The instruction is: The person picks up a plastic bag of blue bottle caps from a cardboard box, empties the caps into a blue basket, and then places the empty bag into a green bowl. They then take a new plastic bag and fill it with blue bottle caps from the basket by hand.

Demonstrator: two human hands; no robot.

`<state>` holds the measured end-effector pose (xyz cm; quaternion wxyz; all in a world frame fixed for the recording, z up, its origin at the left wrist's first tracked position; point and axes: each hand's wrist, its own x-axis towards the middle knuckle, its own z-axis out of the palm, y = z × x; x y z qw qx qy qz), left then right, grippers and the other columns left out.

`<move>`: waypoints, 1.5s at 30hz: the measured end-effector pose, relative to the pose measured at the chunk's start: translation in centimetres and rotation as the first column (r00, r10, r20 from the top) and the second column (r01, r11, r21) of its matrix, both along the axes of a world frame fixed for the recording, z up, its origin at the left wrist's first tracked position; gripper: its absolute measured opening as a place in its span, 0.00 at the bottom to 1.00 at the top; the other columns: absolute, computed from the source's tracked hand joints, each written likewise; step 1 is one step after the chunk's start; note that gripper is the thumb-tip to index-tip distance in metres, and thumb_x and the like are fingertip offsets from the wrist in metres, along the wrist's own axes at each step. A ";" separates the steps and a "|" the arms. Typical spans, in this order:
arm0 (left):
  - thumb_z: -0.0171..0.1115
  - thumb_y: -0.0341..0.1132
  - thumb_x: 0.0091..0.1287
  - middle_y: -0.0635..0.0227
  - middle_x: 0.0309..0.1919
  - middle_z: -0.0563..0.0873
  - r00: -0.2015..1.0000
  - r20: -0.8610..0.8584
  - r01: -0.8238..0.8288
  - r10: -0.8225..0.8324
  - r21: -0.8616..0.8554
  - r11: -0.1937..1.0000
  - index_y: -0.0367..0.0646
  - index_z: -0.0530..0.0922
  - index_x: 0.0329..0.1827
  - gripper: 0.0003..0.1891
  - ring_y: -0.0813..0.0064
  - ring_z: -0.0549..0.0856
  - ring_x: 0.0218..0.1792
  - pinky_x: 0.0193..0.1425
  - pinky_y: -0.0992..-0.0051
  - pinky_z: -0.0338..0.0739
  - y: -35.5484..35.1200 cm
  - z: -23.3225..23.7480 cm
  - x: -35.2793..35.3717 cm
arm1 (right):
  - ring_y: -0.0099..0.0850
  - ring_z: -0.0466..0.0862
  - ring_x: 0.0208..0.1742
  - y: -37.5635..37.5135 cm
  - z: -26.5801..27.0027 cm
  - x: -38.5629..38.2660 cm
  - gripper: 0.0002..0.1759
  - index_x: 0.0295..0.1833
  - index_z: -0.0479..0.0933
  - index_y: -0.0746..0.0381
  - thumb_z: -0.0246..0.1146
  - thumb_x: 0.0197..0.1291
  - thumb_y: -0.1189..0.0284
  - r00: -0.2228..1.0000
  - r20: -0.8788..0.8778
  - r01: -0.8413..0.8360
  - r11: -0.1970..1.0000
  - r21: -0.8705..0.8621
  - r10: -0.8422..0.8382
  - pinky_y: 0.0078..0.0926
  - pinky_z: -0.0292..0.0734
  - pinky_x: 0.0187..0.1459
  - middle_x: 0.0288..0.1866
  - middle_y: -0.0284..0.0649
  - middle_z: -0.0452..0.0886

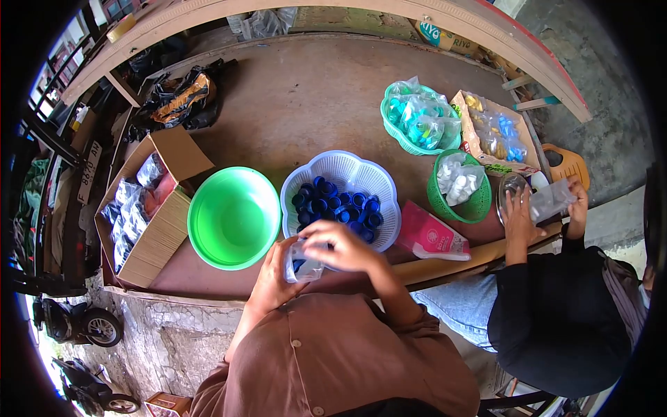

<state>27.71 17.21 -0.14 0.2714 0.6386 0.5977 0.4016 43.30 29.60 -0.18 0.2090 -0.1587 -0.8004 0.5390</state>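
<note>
My left hand (pixel 273 276) is closed around a clear plastic bag (pixel 306 270) near the table's front edge. At least one dark blue cap (pixel 299 265) shows through the film. My right hand (pixel 340 247) hovers at the bag's mouth, its fingers smeared by motion; whether they hold anything is hidden. Just beyond both hands stands a pale lavender basket (pixel 342 161) with a scalloped rim, holding many loose dark blue caps (pixel 340 203). To its left is a bright green basin (pixel 235 218), with no items visible inside.
A cardboard box (pixel 156 240) of filled bags stands left. Rightward lie a pink packet (pixel 434 235), a green basket (pixel 479 205) of white pieces, a teal basket (pixel 396 132) and a carton (pixel 479 146) of bagged pieces. A co-worker's hands (pixel 521 219) hold a clear bag.
</note>
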 end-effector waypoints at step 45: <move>0.71 0.27 0.40 0.51 0.50 0.74 0.995 -0.029 -0.099 0.098 -0.034 0.995 0.37 0.62 0.60 0.40 0.51 0.74 0.52 0.57 0.62 0.70 -0.3 0.0 -0.1 | 0.35 0.76 0.35 4.8 -3.4 3.5 0.06 0.31 0.82 0.56 0.64 0.43 0.75 0.589 0.132 0.394 0.425 0.815 -0.798 0.35 0.67 0.40 0.31 0.38 0.77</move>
